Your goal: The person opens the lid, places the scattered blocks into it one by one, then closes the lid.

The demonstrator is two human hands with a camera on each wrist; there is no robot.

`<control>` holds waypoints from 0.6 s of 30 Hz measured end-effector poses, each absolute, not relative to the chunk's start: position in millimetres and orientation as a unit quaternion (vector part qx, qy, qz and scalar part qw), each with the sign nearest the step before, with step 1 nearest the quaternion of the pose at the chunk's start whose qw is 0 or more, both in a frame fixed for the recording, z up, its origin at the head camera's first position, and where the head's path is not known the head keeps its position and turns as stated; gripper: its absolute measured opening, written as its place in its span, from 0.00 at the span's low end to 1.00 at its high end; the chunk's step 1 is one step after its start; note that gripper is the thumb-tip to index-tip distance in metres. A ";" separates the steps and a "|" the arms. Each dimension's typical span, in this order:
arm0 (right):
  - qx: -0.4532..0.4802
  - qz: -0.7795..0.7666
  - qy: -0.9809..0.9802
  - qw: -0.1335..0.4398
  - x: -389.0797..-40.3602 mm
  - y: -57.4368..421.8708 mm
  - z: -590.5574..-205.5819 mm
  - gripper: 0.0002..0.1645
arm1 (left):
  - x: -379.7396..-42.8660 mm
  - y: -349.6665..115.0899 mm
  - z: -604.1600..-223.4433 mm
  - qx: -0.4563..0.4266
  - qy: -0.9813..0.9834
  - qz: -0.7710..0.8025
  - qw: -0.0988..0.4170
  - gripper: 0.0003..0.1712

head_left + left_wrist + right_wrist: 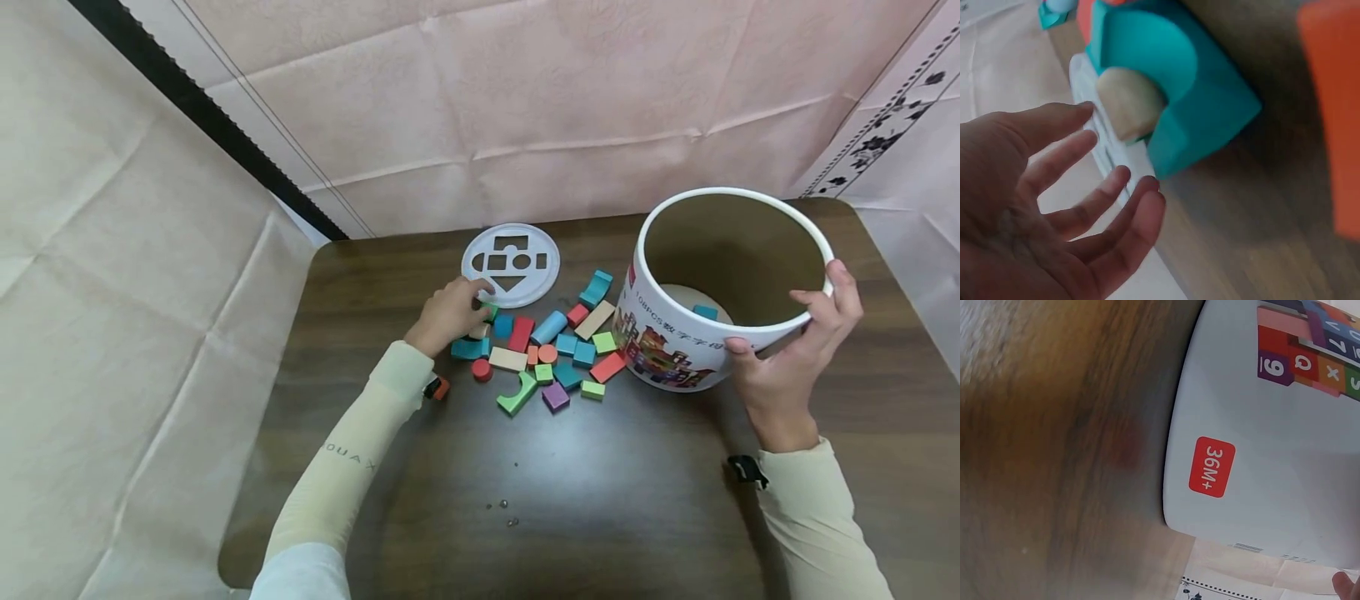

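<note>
My left hand (450, 317) is over the left end of a pile of wooden blocks, beside the white lid with shaped holes (542, 287). In the left wrist view the fingers of this hand (1054, 187) are loosely bent, with nothing between them. Just past the fingertips are a teal block with a curved cutout (1210, 119) and a plain wood block (1129, 103). My right hand (795, 367) grips the rim of a large white printed bucket (675, 354), thumb outside and fingers over the edge. The bucket tilts toward me. Inside lies a teal block (705, 312).
Several coloured blocks, among them a green arch (517, 396), a purple cube (556, 397) and a red block (521, 334), lie left of the bucket. An orange block (442, 388) sits by my left wrist. Small bits (504, 503) dot the brown table (600, 500); cloth hangs behind.
</note>
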State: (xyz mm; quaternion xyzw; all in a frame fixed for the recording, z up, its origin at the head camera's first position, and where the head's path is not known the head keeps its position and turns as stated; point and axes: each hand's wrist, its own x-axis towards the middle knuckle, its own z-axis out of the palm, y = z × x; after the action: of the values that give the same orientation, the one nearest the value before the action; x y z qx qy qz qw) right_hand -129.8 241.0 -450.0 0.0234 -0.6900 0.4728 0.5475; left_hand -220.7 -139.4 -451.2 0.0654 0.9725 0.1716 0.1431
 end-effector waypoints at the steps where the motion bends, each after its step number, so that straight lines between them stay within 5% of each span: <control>1: 0.023 0.473 -0.689 0.549 -129.9 240.8 -448.5 0.61 | -220.1 -137.1 -451.4 0.068 0.972 0.163 0.151 0.24; 7: 0.034 0.478 -0.691 0.541 -130.0 231.2 -440.2 0.60 | -216.6 -134.7 -456.1 0.058 0.976 0.136 0.159 0.24; 18: 0.036 0.466 -0.688 0.555 -128.6 241.7 -447.2 0.60 | -210.8 -125.8 -466.4 0.123 0.986 0.051 0.100 0.22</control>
State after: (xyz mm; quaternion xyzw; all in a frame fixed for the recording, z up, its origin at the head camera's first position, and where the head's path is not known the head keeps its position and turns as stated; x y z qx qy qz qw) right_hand -128.6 241.7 -447.2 0.0363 -0.6881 0.4664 0.5547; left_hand -210.8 -125.8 -466.4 0.1232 0.9860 0.0509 0.1005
